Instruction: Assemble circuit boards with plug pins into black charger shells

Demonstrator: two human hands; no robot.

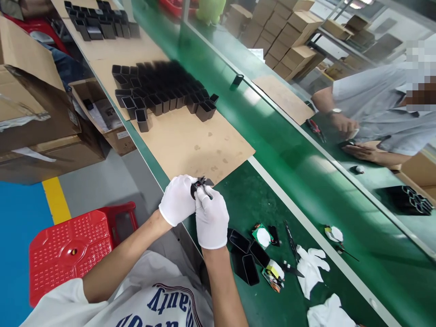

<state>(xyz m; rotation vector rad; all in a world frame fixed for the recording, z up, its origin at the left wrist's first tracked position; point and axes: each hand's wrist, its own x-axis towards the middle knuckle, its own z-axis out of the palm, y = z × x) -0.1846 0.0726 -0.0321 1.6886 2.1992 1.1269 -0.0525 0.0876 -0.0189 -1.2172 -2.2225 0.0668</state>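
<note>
Both hands wear white gloves and meet at the near edge of the green bench. My left hand (pixel 179 200) is closed around a small black part (pixel 194 188) whose shape is mostly hidden by the fingers. The fingers of my right hand (pixel 213 220) are pinched against it, with a dark, thin-edged piece (pixel 207 181) sticking out at the fingertips; its kind cannot be made out. Right of my right hand lie several black rectangular housings (pixel 250 269), a green circuit board with a white disc (pixel 262 236), and another board with yellow tape (pixel 273 275).
Many black housings (pixel 163 97) stand on brown cardboard (pixel 204 145). Loose white gloves (pixel 311 268) and a dark pen-like tool (pixel 290 236) lie at right. Across the belt (pixel 293 168) a co-worker (pixel 371 109) handles a part. A red stool (pixel 71 250) and cartons (pixel 37 113) flank the left.
</note>
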